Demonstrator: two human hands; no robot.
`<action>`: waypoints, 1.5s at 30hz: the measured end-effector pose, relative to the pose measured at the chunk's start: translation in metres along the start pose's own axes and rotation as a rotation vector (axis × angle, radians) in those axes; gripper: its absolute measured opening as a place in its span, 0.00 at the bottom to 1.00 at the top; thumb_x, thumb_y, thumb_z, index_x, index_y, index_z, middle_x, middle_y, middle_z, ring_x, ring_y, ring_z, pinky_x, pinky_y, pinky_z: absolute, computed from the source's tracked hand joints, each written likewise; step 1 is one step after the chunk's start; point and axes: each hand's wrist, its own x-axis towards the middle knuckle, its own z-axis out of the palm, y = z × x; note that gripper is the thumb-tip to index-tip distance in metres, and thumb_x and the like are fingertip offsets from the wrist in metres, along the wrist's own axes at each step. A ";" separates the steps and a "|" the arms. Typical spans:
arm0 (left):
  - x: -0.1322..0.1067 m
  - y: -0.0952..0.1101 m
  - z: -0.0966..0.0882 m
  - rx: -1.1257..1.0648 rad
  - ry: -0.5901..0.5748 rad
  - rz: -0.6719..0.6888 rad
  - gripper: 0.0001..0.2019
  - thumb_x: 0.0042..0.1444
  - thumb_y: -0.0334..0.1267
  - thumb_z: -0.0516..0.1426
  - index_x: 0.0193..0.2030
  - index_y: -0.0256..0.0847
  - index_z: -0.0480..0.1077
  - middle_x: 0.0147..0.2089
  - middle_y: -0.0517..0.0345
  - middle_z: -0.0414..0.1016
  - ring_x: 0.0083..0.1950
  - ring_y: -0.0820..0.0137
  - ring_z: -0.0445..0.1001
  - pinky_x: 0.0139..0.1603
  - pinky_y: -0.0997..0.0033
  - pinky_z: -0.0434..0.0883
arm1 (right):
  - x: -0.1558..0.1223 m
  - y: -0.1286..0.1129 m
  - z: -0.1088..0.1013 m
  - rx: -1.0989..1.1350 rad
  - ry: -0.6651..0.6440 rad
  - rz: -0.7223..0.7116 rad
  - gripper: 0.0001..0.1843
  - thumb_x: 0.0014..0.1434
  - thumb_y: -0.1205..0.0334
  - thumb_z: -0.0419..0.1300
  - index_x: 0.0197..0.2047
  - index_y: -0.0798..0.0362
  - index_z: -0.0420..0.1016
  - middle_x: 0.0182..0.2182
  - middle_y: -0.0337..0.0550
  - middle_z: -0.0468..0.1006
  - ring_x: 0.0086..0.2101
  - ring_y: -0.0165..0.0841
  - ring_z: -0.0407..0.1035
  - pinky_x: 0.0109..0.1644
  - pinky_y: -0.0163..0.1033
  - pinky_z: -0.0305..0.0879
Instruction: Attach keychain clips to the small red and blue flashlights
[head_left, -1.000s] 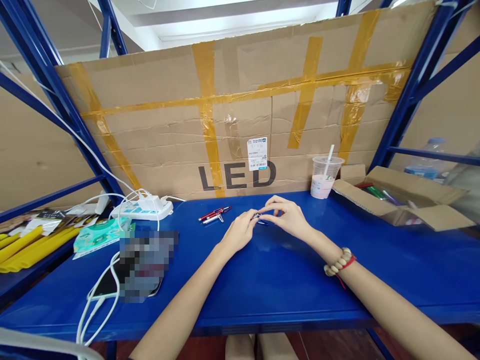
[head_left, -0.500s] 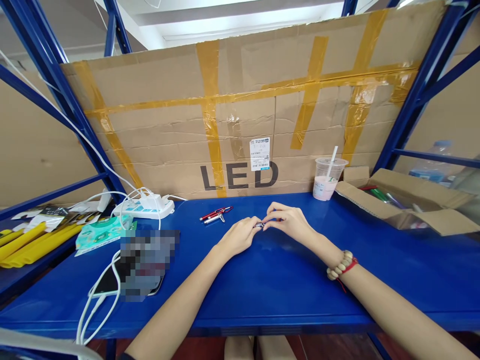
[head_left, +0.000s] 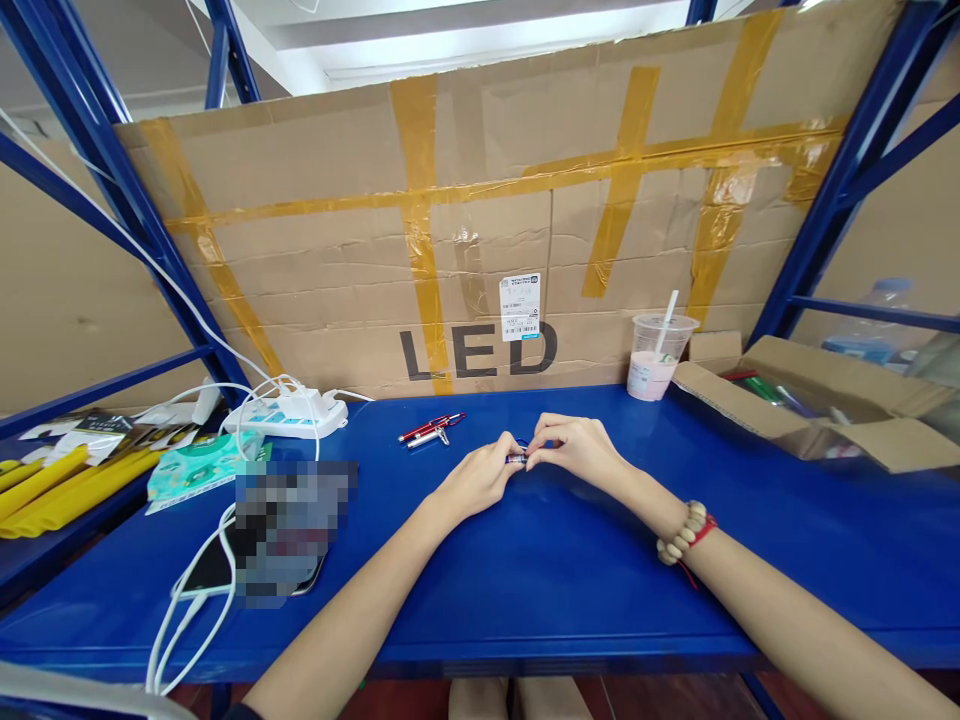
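Observation:
My left hand (head_left: pixel 476 478) and my right hand (head_left: pixel 574 448) meet over the blue table (head_left: pixel 570 570), fingertips pinched together on a small metallic object (head_left: pixel 516 458) between them. The object is mostly hidden by the fingers and too small to name for sure. On my right wrist sits a beaded bracelet (head_left: pixel 681 532) with a red cord. Behind the hands, slightly to the left, two slim pen-like pieces (head_left: pixel 429 429), one red and one silver, lie on the table.
A taped cardboard sheet marked LED (head_left: pixel 480 230) stands behind the table. A plastic cup with a straw (head_left: pixel 654 358) and an open cardboard box (head_left: pixel 810 405) sit at right. At left are a white power strip (head_left: pixel 289 412), cables, a tissue pack (head_left: pixel 199 468) and a phone (head_left: pixel 214 565).
Both hands have sunk slightly toward the table, still pinched on the small object. The fingers shifted a little around it.

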 end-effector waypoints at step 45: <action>0.006 -0.005 0.003 0.353 -0.016 0.101 0.08 0.62 0.32 0.45 0.43 0.36 0.64 0.42 0.55 0.71 0.43 0.68 0.69 0.44 0.70 0.66 | 0.003 -0.003 0.003 0.118 -0.064 0.232 0.10 0.47 0.50 0.63 0.27 0.47 0.77 0.31 0.33 0.72 0.27 0.22 0.63 0.29 0.28 0.50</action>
